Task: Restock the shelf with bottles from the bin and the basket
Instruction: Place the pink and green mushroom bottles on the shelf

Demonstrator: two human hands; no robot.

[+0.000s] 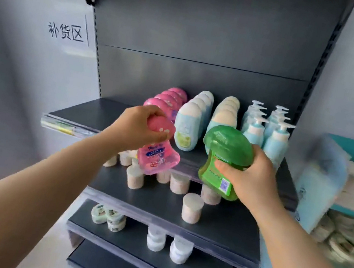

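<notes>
I count 1 pink bottle, gripped at its cap by the curled fingers of the left hand at centre-left. 1 green bottle is clasped below its cap by the right hand at centre-right, and both hang just before the front edge of the top shelf. On it stand 1 row of 4 pink shelf bottles, 2 rows of about 4 blue cream-capped bottles and 2 rows of about 4 pump bottles. The sign at upper left reads "补货区"; the bottle labels are too blurred to read.
</notes>
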